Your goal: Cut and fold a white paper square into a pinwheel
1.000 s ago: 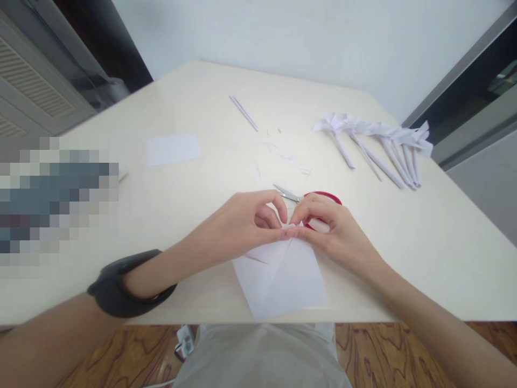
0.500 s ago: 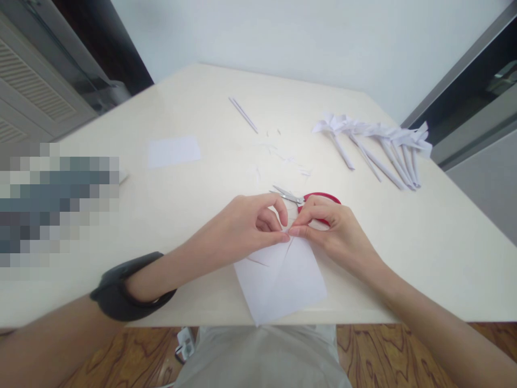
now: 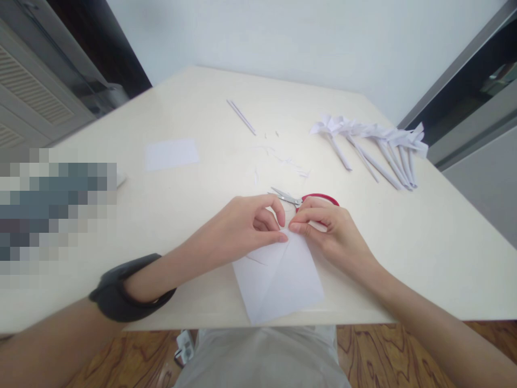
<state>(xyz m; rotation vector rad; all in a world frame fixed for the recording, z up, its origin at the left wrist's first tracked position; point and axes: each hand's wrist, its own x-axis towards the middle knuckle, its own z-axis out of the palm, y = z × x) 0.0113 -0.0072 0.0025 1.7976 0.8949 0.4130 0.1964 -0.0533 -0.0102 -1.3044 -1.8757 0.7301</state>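
Below the edge: pale clothing (image 3: 258, 361) over the lap, with wood-patterned floor (image 3: 375, 350) on both sides and a white plug adapter (image 3: 184, 345) to the left.
White sheet (image 3: 293, 283): lies flat near the front of the cream table (image 3: 420, 258), one corner toward the person; a crease runs from that corner to the far one, and a slit shows beside the left thumb.
Left hand (image 3: 246, 226): thumb on the sheet near its far corner, forefinger arched with a gap to the thumb; I cannot tell whether the curled fingers grip paper. A dark wristband (image 3: 117, 291) circles the wrist.
Right hand (image 3: 333, 229): thumb and forefinger pinch the sheet's far corner, just beside the left fingertips.
Red-handled scissors (image 3: 298, 201): just beyond, partly behind the right hand, blades slightly apart and pointing left.
Scraps (image 3: 287, 160): thin paper strips scattered past the scissors.
Small paper (image 3: 172, 154): flat, at left.
Paper pinwheels (image 3: 367, 129): at right, heads overlapping in a row, rolled sticks (image 3: 383, 171) toward the person.
Two thin rolls (image 3: 242, 117): side by side, slanting.
Wall (image 3: 258, 32): pale, behind the table.
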